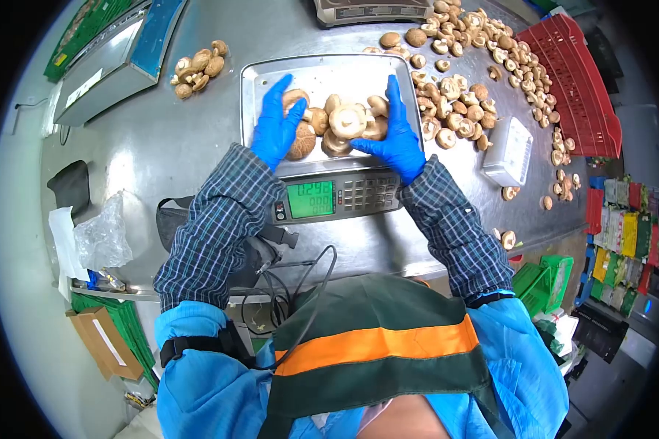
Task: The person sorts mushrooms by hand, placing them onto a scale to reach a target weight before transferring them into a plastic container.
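Both my hands wear blue gloves and reach into the metal tray (255, 73) of a digital scale (355, 196). My left hand (274, 126) is at the tray's left side, thumb and fingers apart beside the brown shiitake mushrooms (347, 121). On the other side my right hand (398, 140) is open, fingers pointing up along the tray's right wall and thumb near the lower mushrooms. The mushrooms sit between my palms in a loose cluster, some showing pale undersides. Green digits beginning 0.29 glow on the scale's display (310, 198).
A large heap of shiitake (458, 110) spreads to the right, near a red crate (575, 80) and a white plastic box (508, 152). A small mushroom pile (199, 69) lies at left, beside a blue-topped machine (113, 66). Clear plastic (104, 230) and black cables (300, 271) are closer in.
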{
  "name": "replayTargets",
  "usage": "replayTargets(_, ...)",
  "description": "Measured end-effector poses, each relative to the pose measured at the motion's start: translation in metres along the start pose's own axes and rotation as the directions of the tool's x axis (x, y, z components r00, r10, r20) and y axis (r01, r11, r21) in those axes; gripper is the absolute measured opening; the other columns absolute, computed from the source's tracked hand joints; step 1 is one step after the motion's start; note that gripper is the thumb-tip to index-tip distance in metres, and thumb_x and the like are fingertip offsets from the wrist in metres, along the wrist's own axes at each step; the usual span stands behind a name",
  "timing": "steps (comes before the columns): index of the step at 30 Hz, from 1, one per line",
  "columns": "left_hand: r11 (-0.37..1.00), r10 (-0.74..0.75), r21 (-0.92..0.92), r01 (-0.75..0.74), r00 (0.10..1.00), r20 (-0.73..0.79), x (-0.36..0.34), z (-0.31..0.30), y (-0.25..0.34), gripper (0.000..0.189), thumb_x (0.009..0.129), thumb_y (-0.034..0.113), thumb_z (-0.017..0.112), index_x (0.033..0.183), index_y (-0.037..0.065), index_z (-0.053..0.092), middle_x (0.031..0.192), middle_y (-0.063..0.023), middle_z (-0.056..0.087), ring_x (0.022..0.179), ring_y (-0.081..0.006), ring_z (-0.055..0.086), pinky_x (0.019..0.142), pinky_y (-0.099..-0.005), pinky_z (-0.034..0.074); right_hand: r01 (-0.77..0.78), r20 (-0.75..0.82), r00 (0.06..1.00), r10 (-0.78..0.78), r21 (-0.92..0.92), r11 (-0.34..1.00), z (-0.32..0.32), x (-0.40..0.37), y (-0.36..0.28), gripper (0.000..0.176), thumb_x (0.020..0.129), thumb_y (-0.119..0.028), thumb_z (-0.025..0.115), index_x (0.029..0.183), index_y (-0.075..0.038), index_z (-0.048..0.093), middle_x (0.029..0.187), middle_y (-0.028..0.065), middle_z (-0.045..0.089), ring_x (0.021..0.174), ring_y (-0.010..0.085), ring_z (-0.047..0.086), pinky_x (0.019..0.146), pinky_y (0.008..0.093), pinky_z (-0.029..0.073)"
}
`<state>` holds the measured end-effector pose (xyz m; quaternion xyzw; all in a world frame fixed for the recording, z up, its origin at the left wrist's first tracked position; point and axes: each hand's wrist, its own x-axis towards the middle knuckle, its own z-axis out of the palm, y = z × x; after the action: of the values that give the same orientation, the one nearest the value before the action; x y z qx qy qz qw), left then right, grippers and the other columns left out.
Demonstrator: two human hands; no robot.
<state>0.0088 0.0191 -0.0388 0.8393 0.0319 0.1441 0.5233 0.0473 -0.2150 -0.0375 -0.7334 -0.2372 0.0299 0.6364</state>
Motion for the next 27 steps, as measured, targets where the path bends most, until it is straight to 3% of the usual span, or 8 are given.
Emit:
replayTargets(1, 0.999, 0.035, -0.021, -0.036, 0.999, -0.032, 0.002, -0.005, -0.006, 0.06, 0.091, 0.026, 0.058, 0.139, 0.004, 0.032, 0.13, -0.0209, 0.045, 0.124, -0.0312, 0.042, 0.106, -0.0377, 0.032, 0.0, -0.001, 1.0, 0.0, -0.001, 1.0, -0.005, 0.003, 0.002, 0.13, 0.047, -0.028, 0.091, 0.146, -0.004, 0.01, 0.142, 0.0211, 0.027, 0.129, 0.0326, 0.034, 0.107, 0.0395, 0.032)
replayTargets(3, 0.998, 0.026, -0.054, -0.028, 0.999, -0.033, 0.003, -0.013, -0.014, 0.06, 0.091, 0.027, 0.057, 0.139, 0.004, 0.032, 0.132, -0.0209, 0.044, 0.124, -0.031, 0.042, 0.106, -0.0376, 0.032, 0.079, -0.034, 0.996, -0.085, -0.15, 0.985, -0.018, 0.007, 0.003, 0.132, 0.045, -0.025, 0.092, 0.146, -0.005, 0.009, 0.144, 0.0203, 0.026, 0.13, 0.0313, 0.033, 0.106, 0.0392, 0.033)
replayTargets(6, 0.994, 0.052, -0.092, -0.054, 0.998, -0.03, -0.002, -0.026, -0.013, 0.057, 0.092, 0.028, 0.057, 0.139, 0.006, 0.034, 0.134, -0.0201, 0.043, 0.123, -0.0305, 0.043, 0.104, -0.0379, 0.035, -0.233, -0.048, 0.972, 0.231, -0.032, 0.972, -0.031, 0.003, -0.005, 0.127, 0.05, -0.025, 0.091, 0.148, -0.014, 0.01, 0.144, 0.0221, 0.026, 0.131, 0.0368, 0.03, 0.107, 0.0449, 0.03)
replayTargets(8, 0.986, -0.038, -0.162, 0.042, 0.999, 0.027, -0.005, -0.035, -0.004, 0.055, 0.091, 0.029, 0.057, 0.138, 0.007, 0.038, 0.134, -0.0179, 0.044, 0.122, -0.0303, 0.044, 0.101, -0.0381, 0.037, -0.185, -0.035, 0.982, 0.185, 0.005, 0.983, -0.04, 0.004, -0.003, 0.123, 0.054, -0.024, 0.09, 0.148, -0.02, 0.01, 0.143, 0.0239, 0.028, 0.13, 0.0403, 0.031, 0.106, 0.0478, 0.03)
replayTargets(10, 0.983, -0.009, -0.186, 0.012, 1.0, 0.015, -0.006, -0.044, -0.011, 0.053, 0.091, 0.03, 0.059, 0.136, 0.009, 0.041, 0.134, -0.0157, 0.045, 0.121, -0.0301, 0.045, 0.099, -0.0386, 0.039, -0.278, -0.086, 0.959, 0.271, -0.078, 0.958, -0.047, 0.003, -0.024, 0.122, 0.055, -0.023, 0.089, 0.148, -0.02, 0.011, 0.142, 0.0237, 0.028, 0.13, 0.0398, 0.03, 0.106, 0.0481, 0.03)
replayTargets(14, 0.973, -0.015, -0.228, 0.029, 0.998, 0.065, -0.014, -0.061, -0.008, 0.054, 0.089, 0.031, 0.06, 0.135, 0.01, 0.042, 0.133, -0.0156, 0.045, 0.119, -0.0294, 0.046, 0.099, -0.0387, 0.039, -0.166, -0.1, 0.982, 0.162, -0.028, 0.986, -0.064, -0.006, -0.024, 0.109, 0.063, -0.018, 0.085, 0.147, -0.02, 0.016, 0.142, 0.0217, 0.03, 0.131, 0.035, 0.032, 0.103, 0.0424, 0.036)
replayTargets(26, 0.988, -0.098, -0.103, 0.111, 0.987, 0.124, -0.031, -0.069, 0.015, 0.068, 0.085, 0.037, 0.065, 0.139, 0.009, 0.034, 0.134, -0.0188, 0.043, 0.106, -0.0272, 0.056, 0.091, -0.0376, 0.045, -0.282, -0.106, 0.953, 0.284, 0.032, 0.959, -0.085, -0.025, -0.038, 0.101, 0.067, -0.011, 0.081, 0.146, -0.013, 0.019, 0.14, 0.0225, 0.032, 0.128, 0.0343, 0.035, 0.102, 0.043, 0.036)
replayTargets(27, 0.987, -0.124, -0.089, 0.136, 0.984, 0.132, -0.033, -0.068, 0.018, 0.07, 0.086, 0.036, 0.064, 0.141, 0.008, 0.032, 0.137, -0.0155, 0.042, 0.102, -0.0174, 0.054, 0.096, -0.0336, 0.039, -0.292, -0.096, 0.951, 0.294, 0.039, 0.956, -0.086, -0.025, -0.037, 0.101, 0.066, -0.011, 0.082, 0.146, -0.014, 0.02, 0.139, 0.0224, 0.032, 0.126, 0.0349, 0.037, 0.101, 0.0428, 0.038)
